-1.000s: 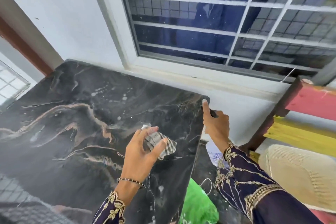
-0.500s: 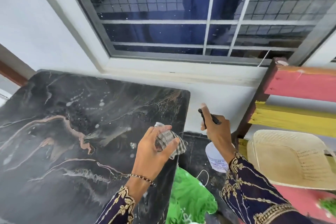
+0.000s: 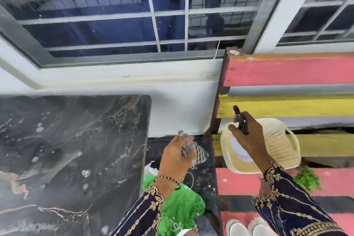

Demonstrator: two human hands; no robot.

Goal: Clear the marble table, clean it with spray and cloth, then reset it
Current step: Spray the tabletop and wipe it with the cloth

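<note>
The black marble table [image 3: 67, 149] fills the left side, its top speckled with wet spray drops and bare of objects. My left hand [image 3: 176, 157] is off the table's right edge, above the gap, shut on a crumpled checked cloth [image 3: 195, 152]. My right hand [image 3: 247, 138] is further right, over the bench, gripping the spray bottle [image 3: 239, 151] by its black trigger head; the bottle's white body shows below my palm, partly hidden by it.
A pink and yellow slatted bench [image 3: 297, 105] stands to the right, with a woven cream basket [image 3: 275, 143], green leaves [image 3: 306, 178] and white cups [image 3: 247, 228] on it. A green plastic bag [image 3: 178, 210] lies on the floor between table and bench. A barred window [image 3: 134, 15] lines the wall.
Both hands have moved right, away from the table. The left hand with the cloth left the tabletop, and the right hand carried the spray bottle over the bench by the basket.
</note>
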